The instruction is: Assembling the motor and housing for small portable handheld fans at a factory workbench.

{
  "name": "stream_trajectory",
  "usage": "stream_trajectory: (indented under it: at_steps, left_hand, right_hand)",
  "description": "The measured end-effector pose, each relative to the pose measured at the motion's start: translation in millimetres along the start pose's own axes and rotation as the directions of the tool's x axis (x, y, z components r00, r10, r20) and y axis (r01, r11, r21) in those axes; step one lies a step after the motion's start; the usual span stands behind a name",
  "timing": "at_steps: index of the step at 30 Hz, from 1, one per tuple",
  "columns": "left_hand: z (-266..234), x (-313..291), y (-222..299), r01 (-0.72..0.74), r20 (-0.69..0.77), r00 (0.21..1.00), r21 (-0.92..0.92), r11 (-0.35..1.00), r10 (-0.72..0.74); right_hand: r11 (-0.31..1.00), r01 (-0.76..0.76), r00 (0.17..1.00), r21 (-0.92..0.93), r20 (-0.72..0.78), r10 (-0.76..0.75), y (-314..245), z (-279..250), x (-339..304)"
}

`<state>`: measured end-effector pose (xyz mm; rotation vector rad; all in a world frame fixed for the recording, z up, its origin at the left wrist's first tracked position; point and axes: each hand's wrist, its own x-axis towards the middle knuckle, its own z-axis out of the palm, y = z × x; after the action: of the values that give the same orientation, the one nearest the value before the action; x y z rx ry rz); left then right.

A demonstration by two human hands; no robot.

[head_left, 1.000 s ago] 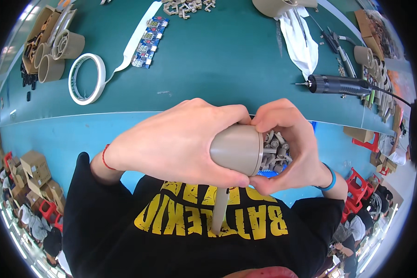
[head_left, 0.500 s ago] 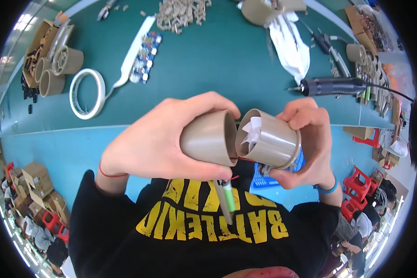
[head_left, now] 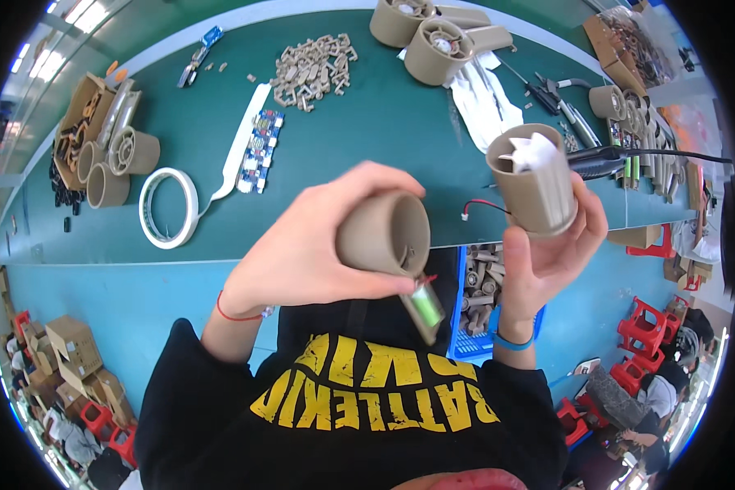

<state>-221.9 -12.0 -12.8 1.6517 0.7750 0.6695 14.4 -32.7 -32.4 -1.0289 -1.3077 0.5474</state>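
Observation:
My left hand point(head_left: 298, 237) is wrapped round a beige plastic round housing point(head_left: 367, 233), its open end turned to the right. From its underside hangs a handle part with a green battery cell point(head_left: 425, 305) in it. Held up to the right, a beige tube point(head_left: 539, 200) sits between the thumb and fingers of my right hand point(head_left: 551, 269). White fan blades point(head_left: 534, 153) stick out of the tube's open top. A red and black wire with a small white plug point(head_left: 465, 216) runs out from the tube's left side. The two parts are apart.
On the green table lie a white tape roll point(head_left: 145, 214), a strip of circuit boards point(head_left: 261, 151) and a heap of small beige pieces point(head_left: 314, 69). Behind stand beige fan housings point(head_left: 434, 67). A black electric screwdriver point(head_left: 594, 162) lies right. A blue crate point(head_left: 463, 349) of parts is below the edge.
The tube in my right hand has moved away from the left housing, up and to the right, and tipped upright. Its wire and plug now show. The view has shifted.

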Motion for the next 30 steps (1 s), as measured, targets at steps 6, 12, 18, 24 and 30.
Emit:
stream_trajectory:
  at_steps: [6, 12, 18, 24, 30]
  left_hand:
    - [-7.3, 0.8, -10.5, -0.121, -0.539, 0.837, -0.026, 0.992, 0.089]
    - [13.0, 18.9, -24.5, -0.037, -0.651, 0.725, 0.292, 0.956, 0.226]
    - [20.0, 33.1, -31.9, 0.17, -0.66, 0.682, 0.562, 0.809, 0.315]
    - [28.2, 9.3, -5.8, -0.286, -0.43, 0.768, 0.432, 0.856, 0.474]
    - [46.6, 22.3, -24.6, -0.161, -0.345, 0.891, 0.368, 0.916, 0.296]
  right_hand:
    - [0.967, 0.136, 0.974, -0.214, 0.208, -0.091, -9.1, -29.3, 30.5]
    - [0.944, 0.176, 0.842, -0.278, 0.539, 0.002, -43.3, -24.9, 37.9]
    - [0.899, 0.266, 0.663, -0.349, 0.743, 0.092, -12.6, 7.7, 29.7]
    - [0.95, 0.01, 0.91, -0.312, 0.396, 0.121, -8.2, -18.8, 28.7]
    - [0.697, -0.423, 0.905, -0.579, -0.304, 0.297, 25.2, -59.8, 44.7]
